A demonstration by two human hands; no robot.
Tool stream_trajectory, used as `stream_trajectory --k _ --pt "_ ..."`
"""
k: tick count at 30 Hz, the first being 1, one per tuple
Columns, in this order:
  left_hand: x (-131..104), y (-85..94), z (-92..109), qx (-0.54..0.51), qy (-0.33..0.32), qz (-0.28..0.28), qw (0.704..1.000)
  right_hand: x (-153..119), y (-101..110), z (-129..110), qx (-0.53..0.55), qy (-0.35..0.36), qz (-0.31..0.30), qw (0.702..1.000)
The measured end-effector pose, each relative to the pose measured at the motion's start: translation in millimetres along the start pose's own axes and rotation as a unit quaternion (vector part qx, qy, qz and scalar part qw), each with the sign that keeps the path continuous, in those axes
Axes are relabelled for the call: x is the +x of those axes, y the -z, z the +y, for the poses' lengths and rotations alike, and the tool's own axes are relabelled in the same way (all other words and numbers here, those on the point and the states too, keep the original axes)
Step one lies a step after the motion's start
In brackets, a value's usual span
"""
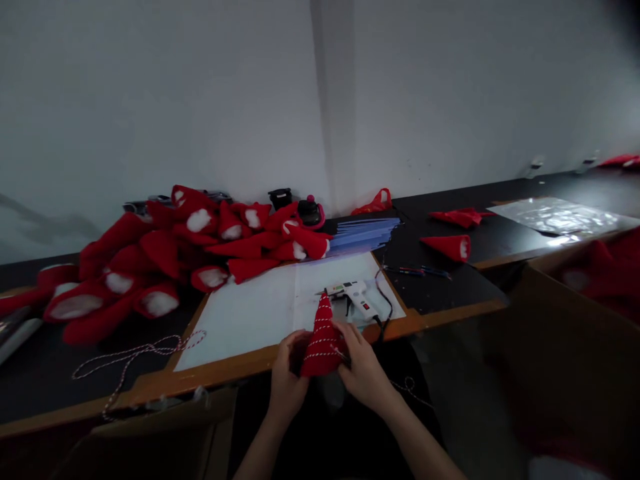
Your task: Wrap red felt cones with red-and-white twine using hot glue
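Left hand [289, 373] in a closed grip on the left side of a red felt cone [320, 343], wound with striped cord [323, 337] and held upright at the near edge of the table [235, 372]; too hard a squeeze likely to dent the cone or shift the winding. Cone tip by the nozzle of a white glue gun [357, 297], contact impossible to tell; if hot, risk of marked felt or burnt fingers. Right hand [363, 370] in a closed grip on the other side; possible slack turns from an eased pinch. Below the right forearm, a trailing cord [410, 387], apt to snag or tug. By the gun handle, a black cable [387, 303], liable to drag the gun if caught.

Around, from far left: a pile of stuffed red cones [160, 253], crowding the rear left; nearer, a looped cord [135, 350], partly over the edge. In the middle, a white sheet [250, 313] under the gun, directly in the way ahead; behind, a pink-trimmed dark bottle [310, 213] and blue strips [363, 235]. Farther right, pens [413, 271], a lone stuffed cone [450, 247], clear plastic [560, 217] and a box [580, 300] with red pieces inside
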State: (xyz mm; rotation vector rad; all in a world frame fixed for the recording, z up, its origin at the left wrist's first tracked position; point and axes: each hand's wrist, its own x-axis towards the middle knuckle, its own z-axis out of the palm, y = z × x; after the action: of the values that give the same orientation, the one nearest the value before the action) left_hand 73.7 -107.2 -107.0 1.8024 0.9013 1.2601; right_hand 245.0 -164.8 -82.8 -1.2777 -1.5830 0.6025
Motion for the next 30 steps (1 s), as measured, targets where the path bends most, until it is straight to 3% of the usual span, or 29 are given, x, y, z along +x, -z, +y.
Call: stream_trajectory --k 6,12,17,24,30 --pt "6 7.4 6 0.081 -0.056 -0.041 0.994 -2 -2 1 -0.019 0.005 0.004 1.0" --pt "5 5.6 7 0.015 -0.001 -0.049 0.999 1 -5 -2 0.005 0.005 -0.018 1.0" --pt "1 4.5 13 -0.125 0.091 0.005 0.988 1 -9 -15 -0.001 0.021 0.004 1.0" --pt "-5 6.2 12 -0.188 0.115 0.063 0.973 0 -17 -31 0.019 0.032 0.083 0.996" --pt "-9 2.8 18 -0.232 0.121 0.074 0.962 -3 -20 -26 0.027 0.064 0.048 0.996"
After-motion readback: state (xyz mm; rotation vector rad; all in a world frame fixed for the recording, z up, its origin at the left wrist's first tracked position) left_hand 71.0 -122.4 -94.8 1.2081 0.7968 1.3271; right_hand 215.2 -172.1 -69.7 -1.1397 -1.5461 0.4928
